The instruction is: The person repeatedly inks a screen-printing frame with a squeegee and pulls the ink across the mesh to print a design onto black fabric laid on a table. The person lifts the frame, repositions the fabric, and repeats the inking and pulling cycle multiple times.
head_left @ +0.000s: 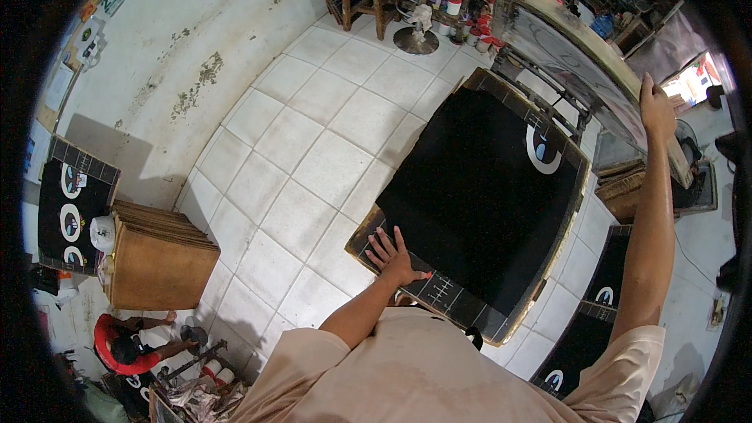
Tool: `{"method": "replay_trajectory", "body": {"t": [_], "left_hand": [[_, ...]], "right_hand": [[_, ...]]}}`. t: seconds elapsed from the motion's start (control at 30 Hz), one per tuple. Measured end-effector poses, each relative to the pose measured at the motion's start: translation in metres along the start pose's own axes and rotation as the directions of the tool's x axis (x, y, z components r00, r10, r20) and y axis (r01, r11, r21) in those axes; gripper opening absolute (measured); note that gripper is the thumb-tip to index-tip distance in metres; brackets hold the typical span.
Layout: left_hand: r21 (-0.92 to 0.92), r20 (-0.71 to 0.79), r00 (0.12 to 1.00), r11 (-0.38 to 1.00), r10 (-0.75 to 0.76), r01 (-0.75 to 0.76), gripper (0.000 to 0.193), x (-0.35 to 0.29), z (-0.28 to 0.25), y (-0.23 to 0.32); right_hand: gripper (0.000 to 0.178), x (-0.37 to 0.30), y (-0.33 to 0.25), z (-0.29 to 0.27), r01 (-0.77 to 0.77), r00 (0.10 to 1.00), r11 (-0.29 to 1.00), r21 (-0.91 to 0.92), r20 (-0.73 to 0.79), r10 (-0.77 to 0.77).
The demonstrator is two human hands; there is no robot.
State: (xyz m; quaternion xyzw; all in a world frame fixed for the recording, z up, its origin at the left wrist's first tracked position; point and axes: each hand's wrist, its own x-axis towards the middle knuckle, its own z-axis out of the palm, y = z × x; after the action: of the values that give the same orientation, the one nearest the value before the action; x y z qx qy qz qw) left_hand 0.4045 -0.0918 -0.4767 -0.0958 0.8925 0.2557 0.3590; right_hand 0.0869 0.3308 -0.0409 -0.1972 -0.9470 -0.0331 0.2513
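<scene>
Before me a flat board (440,290) with white ruled lines along its ends carries a piece of black fabric (470,196). A white ring print with a blue shape inside (543,149) shows near the fabric's far right corner. My left hand (394,260) lies with fingers spread on the board's near left corner, beside the fabric's edge. At the right, my raised right hand (658,112) grips the edge of a wood-framed printing screen (568,35). The screen stands tilted up along the board's far right side, above a metal hinge bar (548,90).
Another person in red (125,345) crouches at lower left near a stand and cloths. Stacked brown boards (160,258) and a printed black panel (74,219) stand left. More black printed boards (599,313) lie right. Bottles and cans (454,6) line the back, near a round-based stand (416,39).
</scene>
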Motion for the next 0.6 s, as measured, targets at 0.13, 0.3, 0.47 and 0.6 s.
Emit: {"method": "replay_trajectory", "body": {"t": [0.13, 0.3, 0.47, 0.6], "left_hand": [[-0.014, -0.010, 1.000, 1.000, -0.008, 0.008, 0.169, -0.0013, -0.0004, 0.0007], [0.006, -0.033, 0.999, 1.000, -0.021, 0.021, 0.171, 0.0012, 0.0039, 0.0003], [0.021, -0.023, 0.999, 0.999, -0.041, 0.041, 0.172, 0.0041, 0.0054, 0.0006], [0.020, -0.003, 0.999, 0.998, -0.053, 0.053, 0.173, 0.0001, 0.0006, 0.0037]], "right_hand": [[0.079, -0.0015, -0.0010, -0.0006, 0.005, 1.000, 1.000, 0.017, -0.007, -0.005], [0.080, -0.0049, -0.0035, -0.0026, -0.012, 1.000, 1.000, 0.018, -0.004, 0.012], [0.079, -0.0078, -0.0064, -0.0067, -0.010, 1.000, 0.999, 0.044, 0.021, 0.009], [0.077, -0.0064, -0.0073, -0.0088, -0.010, 1.000, 0.999, 0.037, 0.029, 0.009]]}}
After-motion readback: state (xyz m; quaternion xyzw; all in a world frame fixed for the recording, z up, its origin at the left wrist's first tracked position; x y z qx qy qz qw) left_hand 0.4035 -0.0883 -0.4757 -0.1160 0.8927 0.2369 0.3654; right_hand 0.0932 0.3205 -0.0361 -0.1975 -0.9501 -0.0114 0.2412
